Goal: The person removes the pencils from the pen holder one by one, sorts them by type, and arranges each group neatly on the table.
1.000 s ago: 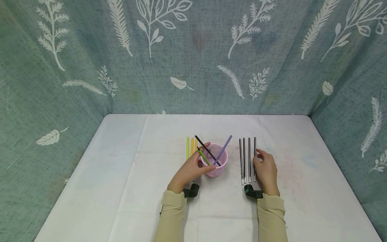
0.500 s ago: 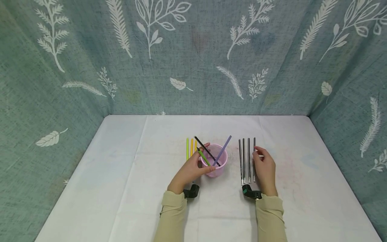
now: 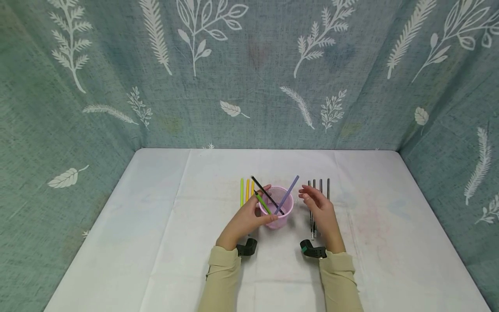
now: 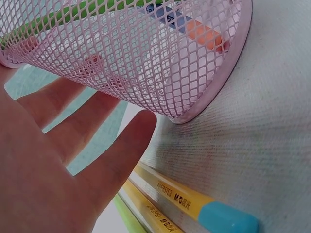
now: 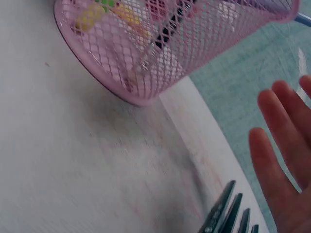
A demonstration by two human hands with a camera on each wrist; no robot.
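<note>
My left hand (image 3: 245, 216) grips a pink mesh pencil cup (image 3: 278, 223), thumb on the near side and fingers around the left and far side. Leaning in the cup are a black pencil (image 3: 260, 185), a purple pencil (image 3: 290, 185) and a green pencil (image 3: 263, 202). In the left wrist view the fingers lie along the mesh wall (image 4: 184, 92). My right hand (image 3: 321, 212) holds nothing; its loosely bent fingers hover just right of the cup. It partly covers a row of several dark pencils (image 3: 328, 187), whose ends (image 5: 221, 208) show beneath it in the right wrist view.
Left of the cup lie a light-green pencil (image 3: 241, 190) and two yellow pencils (image 3: 247, 190), partly behind the left hand. One yellow pencil has a blue end (image 4: 228, 217). A white cloth covers the table (image 3: 175, 264); a leaf-patterned curtain (image 3: 249, 99) encloses its back and sides.
My right hand has left the rightmost dark pencil and moved left toward the cup, fingers opening. The left hand and the cup have stayed in place.
</note>
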